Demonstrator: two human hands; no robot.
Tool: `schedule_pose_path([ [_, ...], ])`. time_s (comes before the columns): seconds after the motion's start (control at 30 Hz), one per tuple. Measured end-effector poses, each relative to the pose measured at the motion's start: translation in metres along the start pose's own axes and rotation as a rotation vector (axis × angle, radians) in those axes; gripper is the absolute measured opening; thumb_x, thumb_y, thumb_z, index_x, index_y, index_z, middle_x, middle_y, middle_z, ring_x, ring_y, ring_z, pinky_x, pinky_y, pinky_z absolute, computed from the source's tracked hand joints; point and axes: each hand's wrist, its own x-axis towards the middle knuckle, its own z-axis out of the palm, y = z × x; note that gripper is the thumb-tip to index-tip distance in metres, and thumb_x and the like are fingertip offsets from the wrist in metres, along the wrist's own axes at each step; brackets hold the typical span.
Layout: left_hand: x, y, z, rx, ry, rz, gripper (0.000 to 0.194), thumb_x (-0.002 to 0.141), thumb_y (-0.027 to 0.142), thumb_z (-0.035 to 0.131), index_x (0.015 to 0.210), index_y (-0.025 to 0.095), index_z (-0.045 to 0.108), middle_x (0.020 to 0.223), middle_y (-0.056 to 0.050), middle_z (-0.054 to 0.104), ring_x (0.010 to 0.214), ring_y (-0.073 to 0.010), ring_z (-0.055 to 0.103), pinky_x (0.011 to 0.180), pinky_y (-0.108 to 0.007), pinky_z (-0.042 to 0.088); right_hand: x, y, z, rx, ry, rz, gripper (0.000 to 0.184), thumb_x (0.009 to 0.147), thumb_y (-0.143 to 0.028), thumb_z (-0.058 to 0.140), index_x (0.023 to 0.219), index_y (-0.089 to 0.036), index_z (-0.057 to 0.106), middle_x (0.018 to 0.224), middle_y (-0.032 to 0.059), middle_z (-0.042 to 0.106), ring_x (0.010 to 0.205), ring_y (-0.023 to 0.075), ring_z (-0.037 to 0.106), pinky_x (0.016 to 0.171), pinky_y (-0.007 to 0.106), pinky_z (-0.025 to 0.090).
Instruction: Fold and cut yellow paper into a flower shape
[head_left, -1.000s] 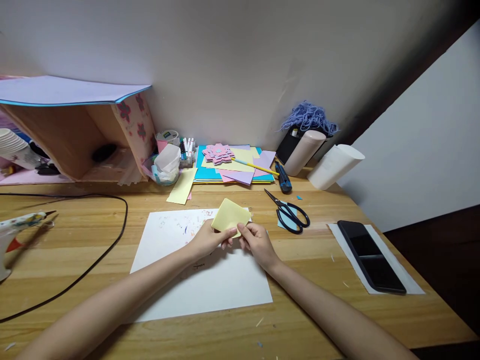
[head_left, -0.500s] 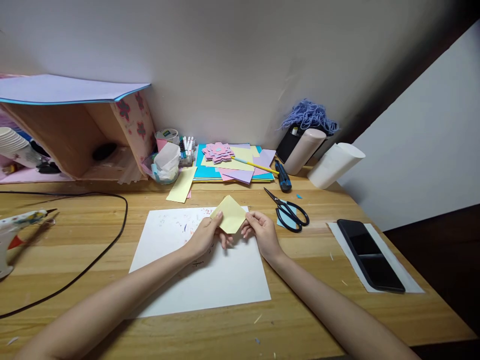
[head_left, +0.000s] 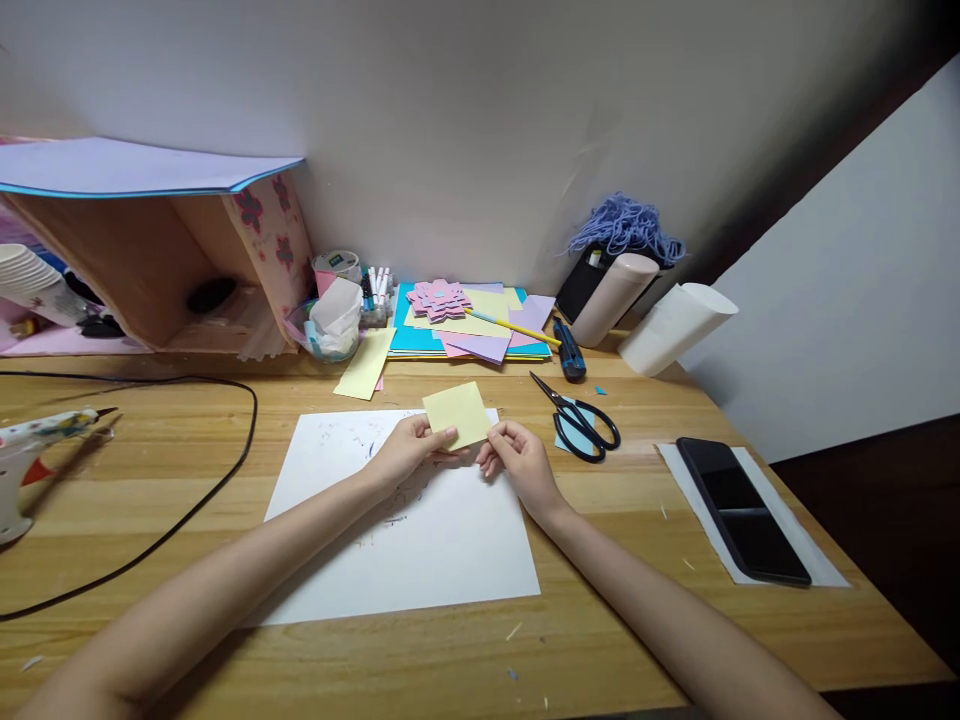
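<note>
Between my two hands is a small square of yellow paper [head_left: 457, 412], held above a white sheet [head_left: 420, 560] that bears coloured ink marks. My left hand [head_left: 409, 455] pinches its lower left part, thumb on top and fingers beneath. At the lower right corner, my right hand [head_left: 520, 465] grips the paper between thumb and forefinger, its other fingers curled. To the right of that hand, black-handled scissors [head_left: 581, 425] lie partly over a piece of light blue paper [head_left: 574, 436].
Coloured paper [head_left: 401, 342] is stacked at the back, with a pink paper flower [head_left: 439, 300] and a pencil on it. A utility knife [head_left: 570, 352] lies beside it. Left are a glue gun [head_left: 41, 440] and black cable [head_left: 217, 490]; right, a phone [head_left: 742, 510].
The yellow square has been turned in my hands, from corner-up to edge-up. My left thumb has slid to its lower edge, while the right hand stays at a corner.
</note>
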Motion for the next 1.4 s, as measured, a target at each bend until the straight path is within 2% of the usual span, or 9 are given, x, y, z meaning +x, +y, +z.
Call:
schedule_pose_path([
  [0.1,-0.001,0.002,0.001,0.031,-0.004,-0.067,0.035,0.068,0.027,0.068,0.095,0.007,0.061,0.086,-0.012,0.068,0.076,-0.0174,0.064,0.074,-0.029,0.049,0.005,-0.001,-0.006,-0.077,-0.018,-0.041,0.026,0.079,-0.042,0.052,0.073,-0.017,0.049,0.065,0.0022,0.060,0.052,0.0112,0.056,0.048,0.024,0.047],
  [0.2,-0.001,0.003,0.001,0.056,0.006,-0.097,0.030,0.072,0.027,0.064,0.095,0.007,0.062,0.087,-0.013,0.068,0.078,-0.0178,0.065,0.075,-0.029,0.051,0.011,-0.006,-0.016,-0.305,0.011,-0.294,0.032,0.071,-0.036,0.064,0.096,-0.019,0.052,0.097,0.0074,0.059,0.084,0.0175,0.058,0.065,0.030,0.051],
  [0.27,-0.001,0.004,0.000,0.091,-0.015,-0.114,0.029,0.073,0.027,0.064,0.094,0.007,0.062,0.087,-0.013,0.068,0.078,-0.0184,0.065,0.074,-0.029,0.052,0.014,-0.010,-0.023,-0.505,-0.053,-0.494,0.039,0.068,-0.031,0.069,0.104,-0.023,0.054,0.110,0.0080,0.054,0.101,0.0208,0.051,0.081,0.036,0.046],
  [0.43,0.000,0.002,-0.003,0.156,-0.074,-0.126,0.031,0.073,0.027,0.064,0.097,0.009,0.060,0.088,-0.013,0.068,0.078,-0.0192,0.066,0.072,-0.030,0.053,0.018,-0.011,-0.031,-0.741,-0.196,-0.723,0.012,0.079,-0.024,0.058,0.089,-0.025,0.064,0.101,0.0052,0.060,0.096,0.0193,0.052,0.084,0.039,0.042],
  [0.67,0.001,-0.001,-0.004,0.176,-0.118,-0.115,0.030,0.073,0.030,0.063,0.092,0.007,0.061,0.086,-0.013,0.068,0.079,-0.0190,0.065,0.076,-0.031,0.051,0.014,-0.007,-0.027,-0.770,-0.153,-0.800,0.012,0.079,-0.022,0.057,0.090,-0.024,0.064,0.086,0.0038,0.065,0.087,0.0183,0.054,0.078,0.036,0.044],
  [0.87,0.002,-0.006,-0.006,0.184,-0.185,-0.072,0.034,0.074,0.035,0.062,0.097,0.010,0.061,0.088,-0.012,0.067,0.076,-0.0185,0.065,0.073,-0.032,0.052,0.011,-0.005,-0.024,-0.905,-0.154,-0.871,0.010,0.079,-0.025,0.059,0.084,-0.025,0.067,0.079,0.0034,0.065,0.082,0.0180,0.052,0.075,0.034,0.042],
  [1.0,0.002,-0.006,-0.006,0.187,-0.178,-0.054,0.033,0.072,0.036,0.063,0.090,0.008,0.062,0.086,-0.012,0.067,0.076,-0.0178,0.063,0.073,-0.032,0.052,0.008,-0.004,-0.019,-0.931,-0.168,-0.896,0.010,0.079,-0.024,0.059,0.084,-0.026,0.067,0.079,0.0022,0.065,0.081,0.0174,0.051,0.075,0.033,0.041],
  [1.27,0.002,0.001,-0.013,-0.011,-0.315,-0.125,0.030,0.076,0.025,0.060,0.100,0.008,0.058,0.094,-0.015,0.064,0.085,-0.0205,0.064,0.087,-0.039,0.046,0.006,-0.006,-0.010,-0.865,-0.091,-0.734,0.007,0.077,-0.022,0.058,0.078,-0.023,0.065,0.079,0.0040,0.060,0.081,0.0190,0.050,0.078,0.036,0.041],
  [1.4,0.002,0.003,-0.014,-0.014,-0.312,-0.130,0.035,0.074,0.019,0.061,0.107,0.009,0.055,0.101,-0.015,0.063,0.092,-0.0216,0.062,0.090,-0.038,0.045,0.007,-0.007,-0.011,-0.834,-0.087,-0.690,0.007,0.077,-0.022,0.058,0.078,-0.023,0.065,0.079,0.0037,0.059,0.081,0.0188,0.050,0.078,0.035,0.041],
])
